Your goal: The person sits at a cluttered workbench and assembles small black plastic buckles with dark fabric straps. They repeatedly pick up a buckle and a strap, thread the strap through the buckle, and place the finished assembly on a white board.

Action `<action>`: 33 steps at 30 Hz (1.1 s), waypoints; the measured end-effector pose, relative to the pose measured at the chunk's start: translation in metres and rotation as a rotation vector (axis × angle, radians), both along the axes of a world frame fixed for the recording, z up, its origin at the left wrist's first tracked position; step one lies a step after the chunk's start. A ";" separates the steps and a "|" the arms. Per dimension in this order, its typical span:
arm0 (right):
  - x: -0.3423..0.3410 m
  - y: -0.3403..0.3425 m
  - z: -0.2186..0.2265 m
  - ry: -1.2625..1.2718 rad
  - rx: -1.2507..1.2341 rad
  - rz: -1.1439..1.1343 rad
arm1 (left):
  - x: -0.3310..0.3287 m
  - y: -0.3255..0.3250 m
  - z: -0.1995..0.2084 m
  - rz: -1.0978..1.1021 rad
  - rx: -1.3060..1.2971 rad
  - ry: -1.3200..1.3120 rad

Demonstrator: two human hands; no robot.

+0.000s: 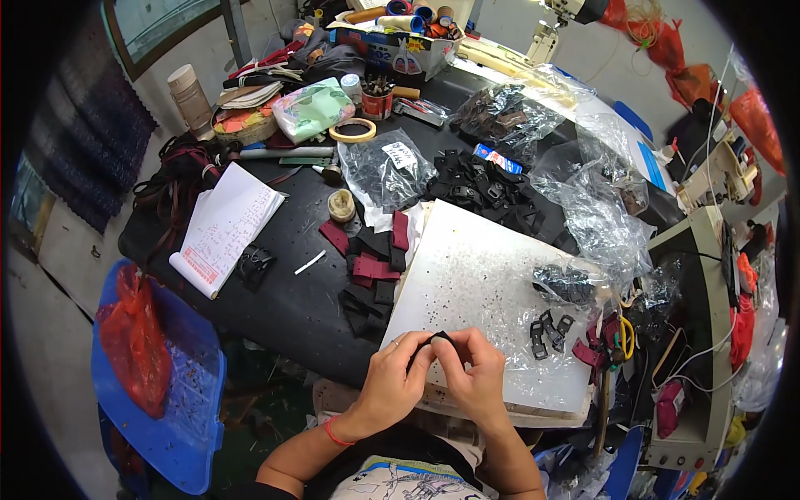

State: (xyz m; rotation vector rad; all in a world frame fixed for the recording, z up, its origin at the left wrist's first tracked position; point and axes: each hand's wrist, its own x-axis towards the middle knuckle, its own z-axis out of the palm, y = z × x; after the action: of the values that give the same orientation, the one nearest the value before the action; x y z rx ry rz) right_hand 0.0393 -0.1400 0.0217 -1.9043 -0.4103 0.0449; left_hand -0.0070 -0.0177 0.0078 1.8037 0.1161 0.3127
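Both hands meet over the near edge of a white board [483, 258]. My left hand [395, 375] and my right hand [473, 371] pinch a small black strap-like piece [439, 337] between thumbs and fingers; most of it is hidden by the fingers. To the right of my right hand, several black plastic buckles [550, 333] lie on the board, with more in a clear bag [565, 283] behind them. Left of the board are folded maroon webbing pieces [372, 269] and black webbing pieces [362, 310].
A heap of black buckles and straps [487, 187] sits behind the board. An open notebook [225, 221], a white stick [310, 262] and a tape roll [352, 129] lie on the black table [292, 300]. Yellow-handled scissors [627, 337] are at the right edge. A blue chair [196, 392] stands left.
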 end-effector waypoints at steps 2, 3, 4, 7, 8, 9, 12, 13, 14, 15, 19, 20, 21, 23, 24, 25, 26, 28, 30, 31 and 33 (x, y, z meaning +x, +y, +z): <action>0.002 0.001 0.003 -0.026 -0.019 0.013 | 0.001 0.000 -0.005 0.041 0.071 -0.096; 0.002 0.001 0.004 -0.038 -0.029 0.020 | 0.002 0.001 -0.005 0.041 0.051 -0.085; 0.002 0.001 0.003 -0.040 -0.053 0.007 | 0.002 0.001 -0.005 0.042 0.034 -0.075; 0.002 0.001 0.001 -0.063 -0.107 -0.024 | -0.001 0.003 -0.001 -0.012 -0.145 0.119; 0.002 0.000 0.000 -0.081 -0.111 -0.029 | 0.000 0.003 -0.001 -0.013 -0.134 0.110; 0.002 0.000 -0.001 -0.099 -0.116 -0.035 | 0.001 0.003 -0.001 -0.013 -0.123 0.101; 0.003 0.000 -0.004 -0.024 0.030 0.003 | 0.002 0.007 -0.007 -0.008 0.004 -0.016; 0.006 0.000 -0.003 -0.050 -0.013 0.011 | 0.002 0.009 -0.007 -0.009 0.060 -0.071; 0.012 0.002 0.001 -0.076 -0.056 0.020 | 0.000 0.010 -0.003 -0.063 -0.073 0.066; 0.015 0.002 0.003 -0.103 -0.101 0.021 | -0.002 0.010 0.006 -0.124 -0.208 0.203; 0.017 -0.004 0.001 -0.017 -0.144 -0.066 | -0.011 0.015 0.005 -0.250 -0.791 0.225; 0.016 -0.005 0.001 -0.037 -0.143 -0.073 | -0.011 0.018 0.006 -0.318 -0.764 0.271; 0.016 -0.006 0.002 -0.058 -0.142 -0.080 | -0.011 0.016 0.004 -0.306 -0.722 0.267; 0.015 -0.004 0.001 -0.094 -0.139 -0.078 | -0.014 0.012 0.000 -0.273 -0.635 0.252; 0.013 -0.005 0.000 -0.108 -0.138 -0.076 | -0.015 0.010 0.001 -0.240 -0.549 0.243; 0.012 -0.006 -0.001 -0.123 -0.139 -0.072 | -0.016 0.008 0.001 -0.208 -0.464 0.233; 0.008 -0.006 -0.001 -0.251 -0.152 -0.046 | -0.016 0.006 0.000 -0.175 -0.379 0.223; -0.002 -0.005 0.000 -0.505 -0.176 0.006 | -0.013 0.003 -0.012 -0.098 -0.478 0.158; -0.001 -0.002 0.000 -0.457 -0.149 -0.024 | -0.014 0.003 -0.015 -0.079 -0.622 0.125; 0.001 -0.003 0.001 -0.441 -0.138 -0.043 | -0.012 0.004 -0.008 -0.121 -0.702 0.160; 0.006 -0.008 0.000 -0.410 -0.107 -0.066 | -0.011 0.007 0.007 -0.204 -0.860 0.231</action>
State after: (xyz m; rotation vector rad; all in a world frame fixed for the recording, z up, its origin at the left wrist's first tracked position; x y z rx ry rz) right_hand 0.0457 -0.1481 0.0213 -2.0317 -0.6294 -0.3790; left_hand -0.0184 -0.0111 0.0152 0.9763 0.1922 -0.0965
